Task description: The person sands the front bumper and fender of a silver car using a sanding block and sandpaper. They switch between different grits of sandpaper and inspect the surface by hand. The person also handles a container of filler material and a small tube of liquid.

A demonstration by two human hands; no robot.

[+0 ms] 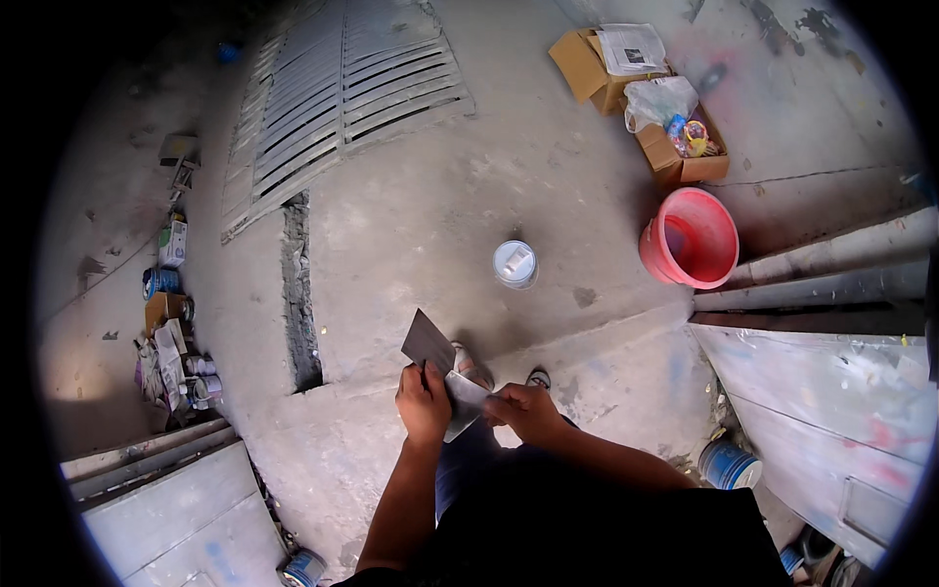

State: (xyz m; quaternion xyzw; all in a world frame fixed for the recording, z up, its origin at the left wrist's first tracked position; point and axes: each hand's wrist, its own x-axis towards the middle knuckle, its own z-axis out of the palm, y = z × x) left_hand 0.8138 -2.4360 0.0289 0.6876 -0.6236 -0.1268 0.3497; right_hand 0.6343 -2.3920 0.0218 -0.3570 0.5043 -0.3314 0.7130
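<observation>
Low in front of my body, both hands are on a stiff grey sheet [465, 399] that looks like sandpaper. My left hand [423, 403] is closed on it, thumb on top. A darker flap [427, 339] sticks out beyond those fingers, while the paler part spreads between the hands. My right hand [524, 411] pinches the right edge of the paler part. Whether it is one folded sheet or two pieces, I cannot tell. Beyond the hands, a pale-lidded can [514, 262] stands on the floor with a small white block [516, 258] on its lid.
A red bucket [691, 238] stands to the right, with open cardboard boxes [699, 168] behind it. Slatted metal panels [347, 108] lie at the far left, near a long floor slot [300, 293]. Blue paint cans [729, 465] and clutter [176, 362] line the sides.
</observation>
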